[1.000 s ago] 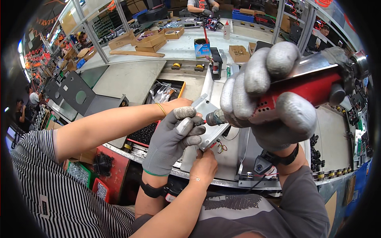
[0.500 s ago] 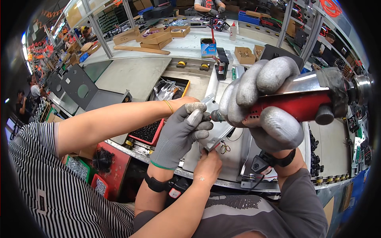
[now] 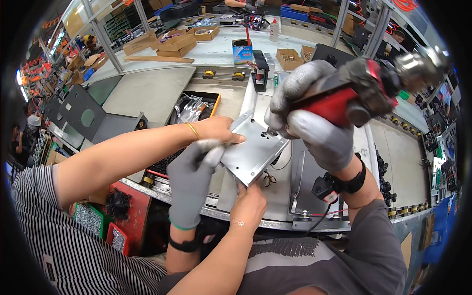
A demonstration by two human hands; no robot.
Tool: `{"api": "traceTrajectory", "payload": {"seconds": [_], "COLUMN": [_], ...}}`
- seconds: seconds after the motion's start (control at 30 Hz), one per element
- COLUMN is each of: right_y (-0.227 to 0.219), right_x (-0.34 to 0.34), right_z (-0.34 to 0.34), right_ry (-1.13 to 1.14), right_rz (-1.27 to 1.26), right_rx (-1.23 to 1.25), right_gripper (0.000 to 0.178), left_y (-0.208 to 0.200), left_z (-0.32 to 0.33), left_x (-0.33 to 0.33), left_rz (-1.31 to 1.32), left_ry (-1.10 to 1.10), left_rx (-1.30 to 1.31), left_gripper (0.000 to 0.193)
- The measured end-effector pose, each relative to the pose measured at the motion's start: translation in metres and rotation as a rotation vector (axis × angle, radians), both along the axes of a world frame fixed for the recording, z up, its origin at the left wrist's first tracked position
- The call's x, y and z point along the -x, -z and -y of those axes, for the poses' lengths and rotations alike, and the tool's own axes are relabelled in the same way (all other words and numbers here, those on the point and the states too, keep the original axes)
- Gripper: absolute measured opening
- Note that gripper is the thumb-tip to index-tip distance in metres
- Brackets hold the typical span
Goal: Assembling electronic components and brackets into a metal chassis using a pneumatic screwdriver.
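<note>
A red-and-silver power screwdriver [image 3: 329, 105] is gripped in my grey-gloved right hand [image 3: 314, 128]. Its tip end is over the right side of a silver metal plate [image 3: 253, 152]; whether it touches is unclear. My left hand [image 3: 189, 179], also gloved, is beside the plate's left corner, its fingers smeared by motion. A co-worker in a striped shirt holds the plate with bare hands: one hand [image 3: 219, 130] on its upper left edge, the other hand [image 3: 248, 204] at its lower corner.
Wires [image 3: 269, 178] show beside the plate. A dark panel [image 3: 312, 189] lies to its right. Behind stand a black bin of bagged parts [image 3: 218, 105], a blue can [image 3: 242, 53] and a white bottle [image 3: 274, 30]. Screw trays [image 3: 118, 241] are at lower left.
My left hand has moved left and down, away from the screwdriver's tip. My right hand has tilted the screwdriver's back end upward. More of the plate's face shows.
</note>
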State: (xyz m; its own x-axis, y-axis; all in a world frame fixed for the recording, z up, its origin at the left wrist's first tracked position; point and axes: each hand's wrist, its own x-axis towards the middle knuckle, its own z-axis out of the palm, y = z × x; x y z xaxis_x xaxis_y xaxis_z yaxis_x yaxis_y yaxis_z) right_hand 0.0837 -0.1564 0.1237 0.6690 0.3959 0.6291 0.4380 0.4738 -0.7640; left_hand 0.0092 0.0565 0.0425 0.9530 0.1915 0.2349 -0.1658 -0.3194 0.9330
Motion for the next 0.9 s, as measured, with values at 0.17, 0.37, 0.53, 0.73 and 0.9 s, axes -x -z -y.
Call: {"api": "traceTrajectory", "payload": {"seconds": [0.17,0.37,0.53,0.73,0.9], "right_y": [0.001,0.012,0.014,0.013,0.009], "right_x": [0.002,-0.020,-0.023,-0.024,-0.035], "right_z": [-0.017,-0.007,-0.012,-0.022,-0.024], "right_ry": [0.085,0.183,0.086,0.175,0.168], "right_rz": [-0.154,-0.188,-0.319,-0.212,-0.232], "right_rx": [0.116,0.090,0.102,0.134,0.174], "right_gripper": [0.031,0.031,0.031,0.031,0.029], "left_y": [-0.006,0.002,0.000,-0.007,-0.008], "left_z": [-0.040,-0.022,-0.027,-0.027,-0.022], "left_x": [-0.117,-0.140,-0.135,-0.131,-0.133], "left_rz": [-0.616,-0.549,-0.549,-0.551,-0.574], "left_ry": [0.638,0.682,0.663,0.651,0.664], "left_rx": [-0.745,-0.819,-0.842,-0.877,-0.839], "left_gripper": [0.039,0.066,0.066,0.066,0.066]}}
